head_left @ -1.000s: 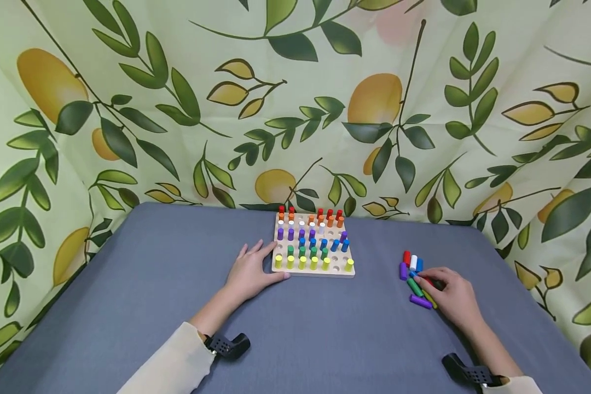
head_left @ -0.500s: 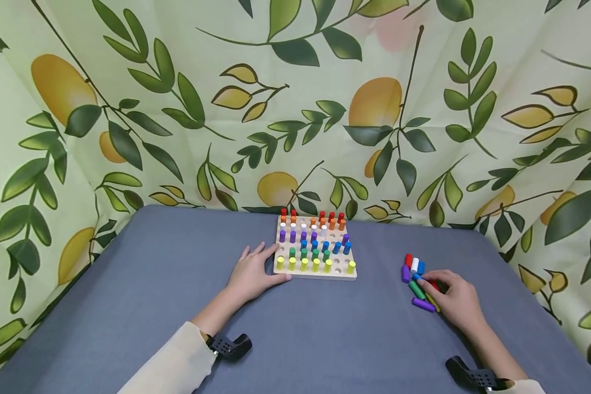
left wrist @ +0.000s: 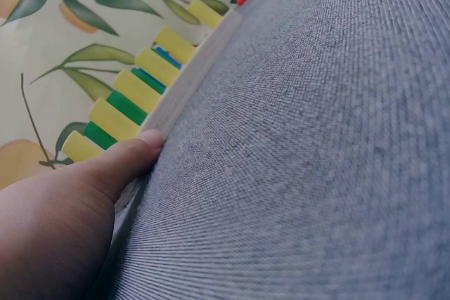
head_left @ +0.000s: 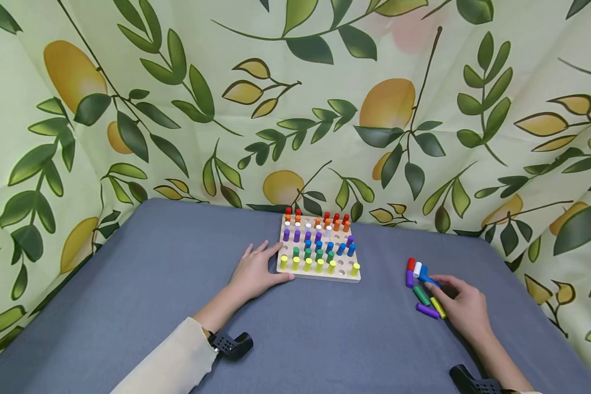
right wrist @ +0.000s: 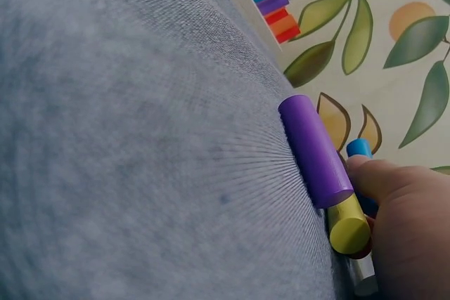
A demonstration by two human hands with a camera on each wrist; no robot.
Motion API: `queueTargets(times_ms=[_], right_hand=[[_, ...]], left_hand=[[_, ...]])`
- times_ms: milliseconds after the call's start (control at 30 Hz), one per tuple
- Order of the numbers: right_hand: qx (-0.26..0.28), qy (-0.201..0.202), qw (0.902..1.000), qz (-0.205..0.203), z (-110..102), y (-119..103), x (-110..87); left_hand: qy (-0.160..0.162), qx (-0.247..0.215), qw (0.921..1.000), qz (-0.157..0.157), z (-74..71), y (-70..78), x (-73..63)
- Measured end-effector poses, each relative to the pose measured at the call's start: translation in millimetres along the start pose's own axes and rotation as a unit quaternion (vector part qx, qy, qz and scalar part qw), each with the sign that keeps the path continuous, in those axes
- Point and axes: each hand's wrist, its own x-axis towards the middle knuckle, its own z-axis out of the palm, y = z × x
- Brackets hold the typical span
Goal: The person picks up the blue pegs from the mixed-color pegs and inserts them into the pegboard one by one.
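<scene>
A pale wooden pegboard (head_left: 320,277) holds rows of red, orange, white, purple, blue, green and yellow pegs. My left hand (head_left: 255,273) rests at its near left corner, thumb along the front edge and index finger at the left side. In the left wrist view the thumb (left wrist: 133,156) touches the board's edge below the yellow pegs (left wrist: 137,89). To the right, my right hand (head_left: 464,306) pinches a blue peg (head_left: 430,282) among the loose pegs. That blue peg (right wrist: 358,147) shows beside the thumb in the right wrist view, behind a purple peg (right wrist: 315,151) and a yellow peg (right wrist: 349,235).
Around the right hand lie a red peg (head_left: 411,264), a white peg (head_left: 417,269), a green peg (head_left: 421,296) and several others on the grey cloth (head_left: 325,339). A leaf-patterned curtain (head_left: 315,82) hangs behind the table.
My right fingers have drawn back slightly and now pinch the blue peg, which has turned. The red peg near the palm is no longer visible. The left hand stays at the board; the view has shifted.
</scene>
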Motion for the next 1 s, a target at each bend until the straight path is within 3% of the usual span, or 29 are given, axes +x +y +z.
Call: queueTargets(times_ms=[367,500,733,867,1000], right_hand=[[0.016,-0.009,0.9982,-0.056,-1.1,5.9,1.8],[0.032,-0.001,0.9989,-0.034,0.0,3.2,-0.4],[0.066,0.047,0.9967,0.005,4.2,-6.4,-5.6],[0.061,0.068,0.9954,0.030,-1.8,-14.6,-2.3],[0.044,0.066,0.9966,0.024,-14.6,-24.5,3.3]], left_hand=[[0.001,-0.002,1.0000,-0.001,0.0,1.2,-0.8],[0.002,0.000,1.0000,0.006,-1.2,-0.5,0.2],[0.000,0.007,0.9999,0.012,-5.6,-2.9,-0.3],[-0.002,0.009,0.9999,0.006,-5.1,-1.9,-1.6],[-0.002,0.003,1.0000,0.007,-3.8,1.0,-1.5]])
